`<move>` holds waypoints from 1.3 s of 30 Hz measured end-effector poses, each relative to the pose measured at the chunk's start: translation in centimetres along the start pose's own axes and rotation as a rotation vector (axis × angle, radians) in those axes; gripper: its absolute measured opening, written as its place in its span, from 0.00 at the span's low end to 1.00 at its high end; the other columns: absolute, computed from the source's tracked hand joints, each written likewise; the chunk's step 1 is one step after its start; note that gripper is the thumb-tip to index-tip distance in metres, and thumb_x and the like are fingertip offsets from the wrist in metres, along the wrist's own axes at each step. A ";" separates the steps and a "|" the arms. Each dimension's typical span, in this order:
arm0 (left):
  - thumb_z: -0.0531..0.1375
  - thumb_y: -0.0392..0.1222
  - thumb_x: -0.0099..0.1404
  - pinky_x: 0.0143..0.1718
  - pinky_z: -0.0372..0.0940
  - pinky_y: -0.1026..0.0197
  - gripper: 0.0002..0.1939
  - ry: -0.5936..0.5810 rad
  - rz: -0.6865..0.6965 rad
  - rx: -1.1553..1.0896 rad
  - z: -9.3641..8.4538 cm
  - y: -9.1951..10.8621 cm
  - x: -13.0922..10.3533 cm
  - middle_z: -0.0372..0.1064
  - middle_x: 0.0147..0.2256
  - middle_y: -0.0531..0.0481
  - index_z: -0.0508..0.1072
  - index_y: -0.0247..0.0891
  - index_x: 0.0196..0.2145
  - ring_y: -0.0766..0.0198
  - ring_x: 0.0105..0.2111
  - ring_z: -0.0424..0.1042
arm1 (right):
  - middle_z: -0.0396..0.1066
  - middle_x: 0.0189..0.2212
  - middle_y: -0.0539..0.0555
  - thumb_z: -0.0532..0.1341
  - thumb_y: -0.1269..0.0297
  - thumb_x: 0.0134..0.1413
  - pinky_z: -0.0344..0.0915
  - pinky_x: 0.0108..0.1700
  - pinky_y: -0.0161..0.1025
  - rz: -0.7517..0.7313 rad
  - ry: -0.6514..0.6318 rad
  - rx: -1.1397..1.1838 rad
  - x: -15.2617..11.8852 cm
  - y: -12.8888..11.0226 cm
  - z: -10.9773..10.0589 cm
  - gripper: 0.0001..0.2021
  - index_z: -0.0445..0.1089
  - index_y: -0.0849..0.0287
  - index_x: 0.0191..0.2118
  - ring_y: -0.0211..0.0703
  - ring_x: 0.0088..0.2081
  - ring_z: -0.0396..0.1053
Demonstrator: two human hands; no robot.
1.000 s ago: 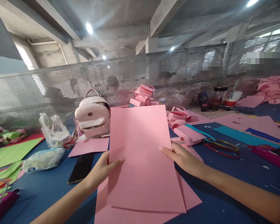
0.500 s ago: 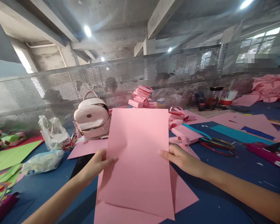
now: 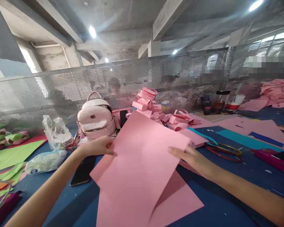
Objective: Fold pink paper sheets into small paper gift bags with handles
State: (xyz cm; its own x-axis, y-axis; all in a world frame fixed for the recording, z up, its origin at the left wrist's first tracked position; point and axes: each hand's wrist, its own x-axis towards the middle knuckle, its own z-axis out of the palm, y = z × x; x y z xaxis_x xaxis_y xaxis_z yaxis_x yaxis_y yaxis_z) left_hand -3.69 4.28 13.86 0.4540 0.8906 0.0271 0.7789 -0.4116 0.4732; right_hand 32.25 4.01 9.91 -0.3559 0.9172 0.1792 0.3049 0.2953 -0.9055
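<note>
A plain pink sheet of paper is held up in front of me, turned at a slant and slightly bent. My left hand pinches its left edge, thumb on top. At the right edge, my right hand grips the same sheet between thumb and fingers, the fingers behind partly hidden. Underneath, another pink sheet lies on the blue tabletop, mostly covered by the held one. A black phone lies just below my left hand.
Behind the sheet stand a pale pink backpack and piled folded pink paper pieces. Plastic bags lie left, near green paper. Tape rolls and a magenta tool are right. A perforated metal screen runs behind; people sit beyond.
The held pink sheet has turned clockwise from nearly upright to a slant. My left hand has risen and moved slightly left, my right hand slightly right. More of the phone now shows.
</note>
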 end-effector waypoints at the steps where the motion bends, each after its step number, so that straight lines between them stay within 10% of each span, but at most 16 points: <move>1: 0.66 0.50 0.56 0.23 0.46 0.66 0.17 0.079 -0.011 0.035 0.1 0.0 0.6 0.52 0.21 0.59 0.66 0.37 0.22 0.69 0.23 0.53 | 0.78 0.46 0.59 0.62 0.41 0.52 0.69 0.56 0.52 -0.002 0.009 -0.017 -0.3 0.1 0.1 0.26 0.74 0.57 0.48 0.60 0.52 0.72; 8: 0.60 0.47 0.63 0.28 0.51 0.65 0.11 0.285 -0.009 0.164 1.4 -0.5 1.6 0.65 0.24 0.55 0.76 0.36 0.31 0.65 0.26 0.61 | 0.80 0.33 0.57 0.61 0.47 0.58 0.76 0.38 0.47 0.171 -0.411 -0.052 -3.2 0.3 0.4 0.37 0.56 0.62 0.66 0.54 0.35 0.79; 11: 0.59 0.43 0.64 0.29 0.55 0.65 0.09 0.286 -0.026 0.225 2.0 -0.6 0.8 0.73 0.28 0.52 0.78 0.38 0.33 0.62 0.28 0.69 | 0.77 0.26 0.51 0.57 0.49 0.63 0.74 0.41 0.46 0.066 -0.351 -0.170 -3.1 0.1 -0.8 0.38 0.44 0.61 0.71 0.46 0.28 0.75; 14: 0.58 0.38 0.65 0.29 0.58 0.65 0.08 0.307 -0.032 0.288 2.7 -0.6 0.5 0.77 0.30 0.50 0.79 0.39 0.34 0.60 0.29 0.73 | 0.73 0.20 0.48 0.54 0.48 0.65 0.63 0.58 0.56 -0.096 -0.201 -0.296 -2.5 -0.4 -1.9 0.29 0.60 0.60 0.64 0.47 0.28 0.74; 24: 0.51 0.28 0.70 0.42 0.73 0.60 0.19 0.327 0.232 0.435 9.9 0.1 -0.4 0.78 0.48 0.45 0.76 0.40 0.51 0.57 0.44 0.80 | 0.66 0.62 0.54 0.55 0.65 0.64 0.60 0.64 0.52 -0.493 -0.236 -0.682 -0.5 1.4 1.2 0.22 0.64 0.50 0.62 0.51 0.63 0.63; 31: 0.50 0.31 0.71 0.56 0.69 0.44 0.20 0.301 0.419 0.495 12.9 0.7 -2.7 0.70 0.57 0.36 0.69 0.34 0.57 0.50 0.56 0.72 | 0.60 0.65 0.58 0.62 0.69 0.58 0.55 0.67 0.57 -0.512 -0.413 -0.812 1.3 2.0 3.8 0.30 0.61 0.57 0.66 0.54 0.66 0.57; 39: 0.55 0.42 0.72 0.58 0.67 0.44 0.28 0.206 0.212 0.483 13.0 2.8 -2.8 0.58 0.65 0.38 0.55 0.39 0.67 0.48 0.62 0.64 | 0.65 0.61 0.71 0.63 0.56 0.61 0.62 0.62 0.59 -0.545 -0.392 -0.927 2.2 4.1 6.7 0.30 0.62 0.70 0.64 0.62 0.62 0.63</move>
State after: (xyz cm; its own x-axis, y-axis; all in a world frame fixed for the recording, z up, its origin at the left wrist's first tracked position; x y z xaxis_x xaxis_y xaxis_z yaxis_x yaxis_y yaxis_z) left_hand 2.88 -1.88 3.69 0.5664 0.7779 0.2720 0.8111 -0.5846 -0.0173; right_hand 26.77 5.40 3.99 -0.8418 0.5084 0.1812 0.5020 0.8608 -0.0833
